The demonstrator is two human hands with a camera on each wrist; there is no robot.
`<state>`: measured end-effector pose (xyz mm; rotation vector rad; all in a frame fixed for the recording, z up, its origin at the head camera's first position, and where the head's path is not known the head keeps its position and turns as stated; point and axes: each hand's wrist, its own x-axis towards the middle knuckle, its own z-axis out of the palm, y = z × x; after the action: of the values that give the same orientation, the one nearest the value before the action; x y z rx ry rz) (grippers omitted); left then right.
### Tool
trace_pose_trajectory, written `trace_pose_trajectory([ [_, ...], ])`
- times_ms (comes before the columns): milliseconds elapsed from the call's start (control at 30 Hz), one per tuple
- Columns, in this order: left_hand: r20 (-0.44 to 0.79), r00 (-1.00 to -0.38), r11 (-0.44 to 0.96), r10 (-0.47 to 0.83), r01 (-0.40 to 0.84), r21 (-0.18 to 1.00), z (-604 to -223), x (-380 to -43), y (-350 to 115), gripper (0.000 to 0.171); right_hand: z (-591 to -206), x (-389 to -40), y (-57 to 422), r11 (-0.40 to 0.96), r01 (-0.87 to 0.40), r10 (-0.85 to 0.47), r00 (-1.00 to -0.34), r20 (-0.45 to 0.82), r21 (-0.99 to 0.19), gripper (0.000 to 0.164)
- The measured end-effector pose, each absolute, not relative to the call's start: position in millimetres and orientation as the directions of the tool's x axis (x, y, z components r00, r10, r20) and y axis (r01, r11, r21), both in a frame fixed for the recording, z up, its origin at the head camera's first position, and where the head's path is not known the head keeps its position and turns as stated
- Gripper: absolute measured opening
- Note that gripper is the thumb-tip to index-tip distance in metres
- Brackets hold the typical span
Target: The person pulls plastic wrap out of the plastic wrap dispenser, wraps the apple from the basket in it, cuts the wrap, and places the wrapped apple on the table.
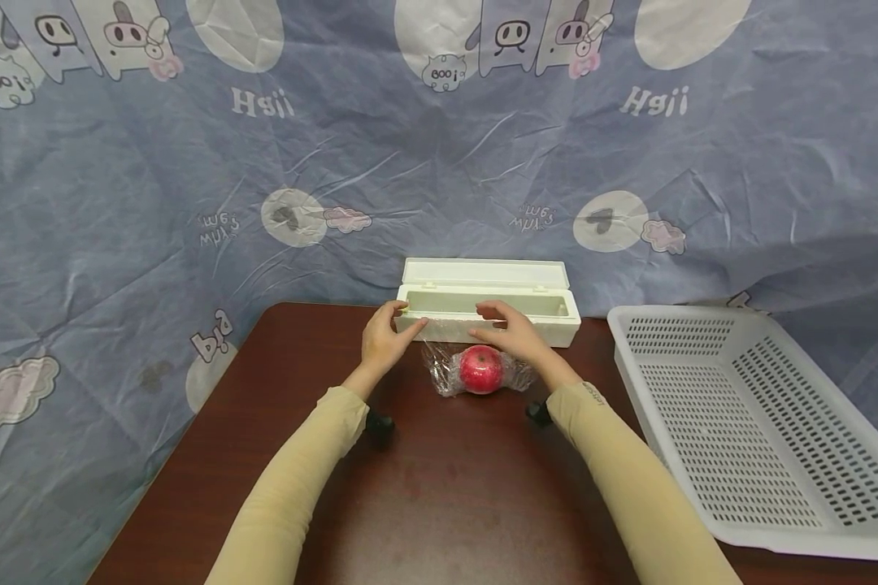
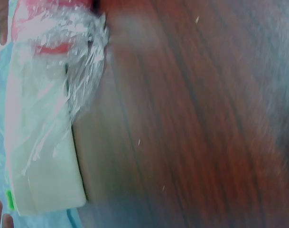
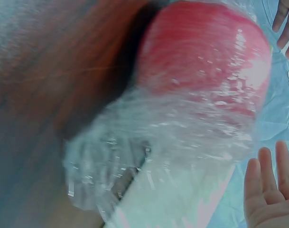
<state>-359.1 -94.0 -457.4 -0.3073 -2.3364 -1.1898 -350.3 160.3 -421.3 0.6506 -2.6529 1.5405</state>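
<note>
A red apple [image 1: 481, 370] wrapped in clear plastic film [image 1: 445, 375] rests on the table, between and slightly below my hands. Behind it stands a long white box [image 1: 497, 331] with its lid [image 1: 486, 272] raised. My left hand [image 1: 384, 340] is at the box's left end, fingers loosely bent and nothing held. Over the box's front, just above the apple, my right hand [image 1: 515, 333] is spread with thumb and fingers apart. In the right wrist view the film bunches beside the apple [image 3: 201, 52]. A small green piece [image 2: 10, 199] shows at the box's end in the left wrist view.
A white perforated plastic basket [image 1: 732, 439] stands at the right side of the dark brown table [image 1: 439, 504]. Right behind the box hangs a blue-grey printed cloth [image 1: 424, 187], which also runs down the left side.
</note>
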Motion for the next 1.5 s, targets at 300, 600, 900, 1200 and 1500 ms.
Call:
trace_pose_trajectory([
  [300, 0.487, -0.871, 0.617, -0.063, 0.349, 0.705, -452, -368, -109, 0.053, -406, -361, 145, 0.478, -0.365, -0.367, -0.909, 0.196, -0.799, 0.054],
  [600, 0.450, -0.890, 0.654, -0.071, 0.299, 0.695, -451, -371, -115, 0.057, -397, -369, 125, 0.527, -0.377, -0.390, -0.903, 0.178, -0.761, 0.057],
  [900, 0.373, -0.925, 0.669, -0.080, 0.228, 0.708, -458, -374, -115, 0.059, -394, -375, 113, 0.578, -0.350, -0.366, -0.919, 0.150, -0.737, 0.056],
  [1200, 0.304, -0.949, 0.679, -0.086, 0.167, 0.714, -463, -374, -110, 0.062, -398, -385, 100, 0.584, -0.358, -0.358, -0.919, 0.165, -0.729, 0.054],
  [1500, 0.318, -0.939, 0.670, -0.131, 0.152, 0.726, -466, -371, -102, 0.059, -406, -388, 87, 0.602, -0.323, -0.334, -0.933, 0.137, -0.731, 0.051],
])
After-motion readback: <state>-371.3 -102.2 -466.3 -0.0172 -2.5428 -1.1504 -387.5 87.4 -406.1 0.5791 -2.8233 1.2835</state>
